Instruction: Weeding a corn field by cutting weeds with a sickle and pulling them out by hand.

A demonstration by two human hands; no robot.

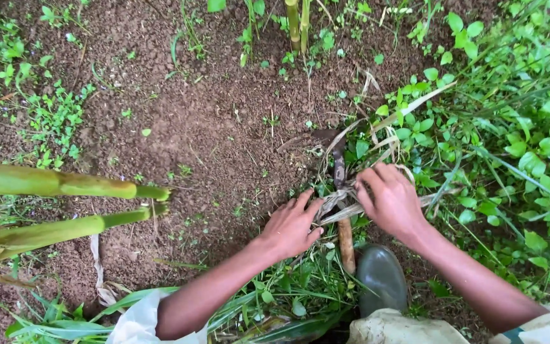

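Observation:
My left hand [289, 226] and my right hand [392, 200] are low over the soil, both closed on a bundle of dry, pale leaf strips [345, 202] stretched between them. A curved dark blade [338, 167] with a wooden handle [347, 245] lies on the ground under the strips, between my hands. My dark green rubber boot [382, 278] stands just below the handle.
Two cut green stalks [58, 183] [52, 230] lie across the left side. Upright stalks [297, 24] rise at the top centre. Brown soil [192, 127] fills the middle; dense green weeds and grass [510, 140] cover the right side.

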